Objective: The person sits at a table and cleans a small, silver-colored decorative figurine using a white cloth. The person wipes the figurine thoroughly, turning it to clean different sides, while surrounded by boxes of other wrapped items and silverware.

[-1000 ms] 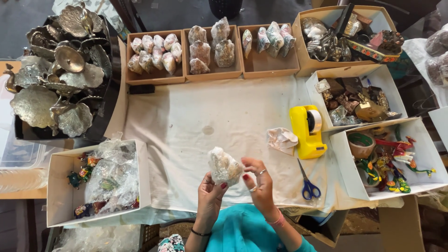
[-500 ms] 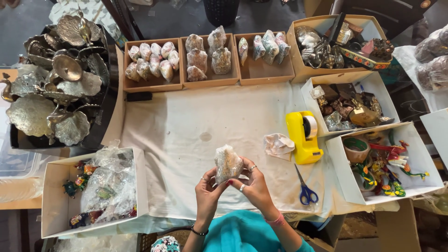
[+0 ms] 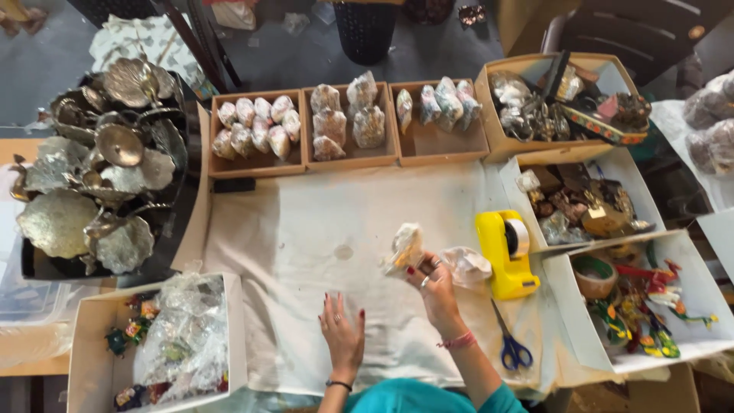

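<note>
- Head view: the right hand, just right of the frame's centre, has its fingers clenched around a small plastic-wrapped bundle, lifted a little above the white cloth that covers the table.
- The left hand, lower centre, lies flat on the cloth with fingers spread and released, grasping nothing; it is apart from the bundle.
- Just right of the right hand sits a crumpled piece of clear wrap, and beside that a yellow tape dispenser.
- Blue-handled scissors lie on the cloth at the lower right, below the dispenser.
- Three wooden trays along the top centre hold more wrapped bundles.
- A pile of silver metal dishes fills the upper left.
- A white box at the lower left holds wrapped colourful figures.
</note>
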